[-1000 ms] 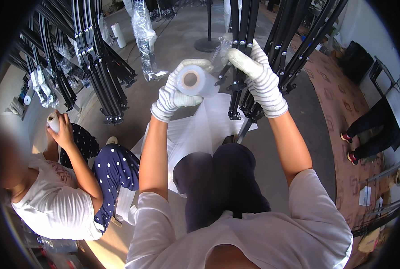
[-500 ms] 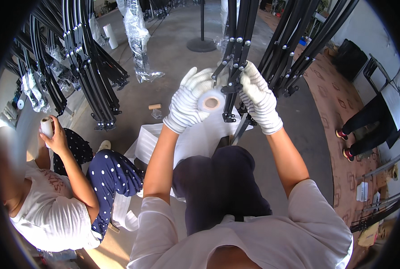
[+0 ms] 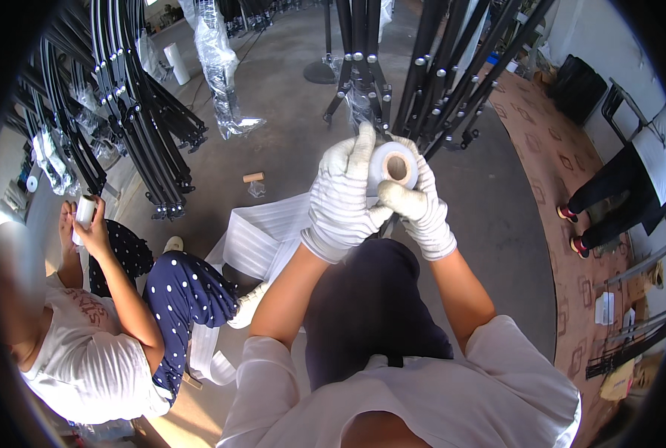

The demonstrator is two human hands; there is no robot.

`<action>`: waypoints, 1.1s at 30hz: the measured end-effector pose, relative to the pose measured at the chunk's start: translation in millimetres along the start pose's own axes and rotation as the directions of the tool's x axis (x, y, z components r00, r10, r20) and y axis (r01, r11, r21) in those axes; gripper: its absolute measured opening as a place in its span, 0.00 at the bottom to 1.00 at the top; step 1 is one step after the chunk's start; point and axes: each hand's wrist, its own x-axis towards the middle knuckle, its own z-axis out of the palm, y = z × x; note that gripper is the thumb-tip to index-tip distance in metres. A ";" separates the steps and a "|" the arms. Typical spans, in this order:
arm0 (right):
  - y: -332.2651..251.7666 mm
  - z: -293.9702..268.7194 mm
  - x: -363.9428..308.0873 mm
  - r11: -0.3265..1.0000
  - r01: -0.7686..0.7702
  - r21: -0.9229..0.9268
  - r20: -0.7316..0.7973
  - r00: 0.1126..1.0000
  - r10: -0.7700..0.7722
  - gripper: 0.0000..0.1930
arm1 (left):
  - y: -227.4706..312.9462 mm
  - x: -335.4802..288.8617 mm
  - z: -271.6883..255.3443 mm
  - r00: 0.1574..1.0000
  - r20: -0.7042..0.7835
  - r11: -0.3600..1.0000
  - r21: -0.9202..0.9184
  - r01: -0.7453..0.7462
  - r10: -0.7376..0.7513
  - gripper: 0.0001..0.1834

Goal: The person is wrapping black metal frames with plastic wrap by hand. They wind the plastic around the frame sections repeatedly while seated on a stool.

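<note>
A roll of clear plastic film [image 3: 378,166] with a brown cardboard core faces up between my hands. My right hand [image 3: 422,213], in a striped white glove, grips the roll from the right, its thumb across the front. From the left, my gloved left hand [image 3: 339,198] closes against the roll with its fingers pointing up; its fingertips are partly hidden. Just beyond the hands hang black metal tubes [image 3: 359,45] with hinged lower ends. Clear film [image 3: 358,101] clings around their lower part.
More black tubes [image 3: 430,89] hang close on the right, others [image 3: 135,112] at left. A film-wrapped bundle [image 3: 217,67] hangs between. White foam sheeting [image 3: 262,231] lies on the floor. A co-worker [image 3: 101,321] sits at left holding a small roll [image 3: 84,213]; another person [image 3: 624,187] stands far right.
The film roll has come nearer and to the right, and my right hand has left the tubes to take hold of it. Clear film now shows around the tubes in front.
</note>
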 end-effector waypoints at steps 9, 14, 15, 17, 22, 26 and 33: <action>11.3 -12.5 6.5 0.991 0.125 -0.041 0.030 0.992 -0.124 0.43 | -11.1 6.3 -9.6 0.986 0.145 0.990 -0.127 -0.062 0.081 0.41; 13.0 -19.1 7.3 0.989 0.139 -0.054 0.083 0.988 -0.134 0.36 | -6.8 58.4 -17.4 0.950 -0.156 0.908 -0.369 0.197 -0.269 0.38; 11.7 -19.2 5.9 0.988 0.138 -0.073 0.078 0.988 -0.132 0.35 | -28.0 65.0 0.8 0.967 -0.126 0.960 -0.200 0.193 -0.221 0.46; 13.9 -21.5 2.0 0.983 0.145 -0.116 0.042 0.989 -0.141 0.34 | -8.6 81.5 19.9 0.935 -0.035 0.923 -0.177 0.343 -0.354 0.53; 23.1 -12.0 -2.8 0.984 0.141 -0.108 -0.018 0.989 -0.144 0.34 | -2.9 83.9 30.4 0.900 -0.102 0.905 -0.079 0.417 -0.424 0.46; 41.2 -25.8 9.3 0.926 0.304 -0.222 -0.058 0.944 -0.324 0.32 | -23.6 83.5 38.1 0.945 -0.201 0.939 0.176 0.295 -0.259 0.33; 39.0 -40.0 17.3 0.981 0.193 -0.031 -0.090 0.977 -0.195 0.28 | -51.9 97.2 -0.5 0.903 0.130 0.911 -0.002 0.413 -0.409 0.25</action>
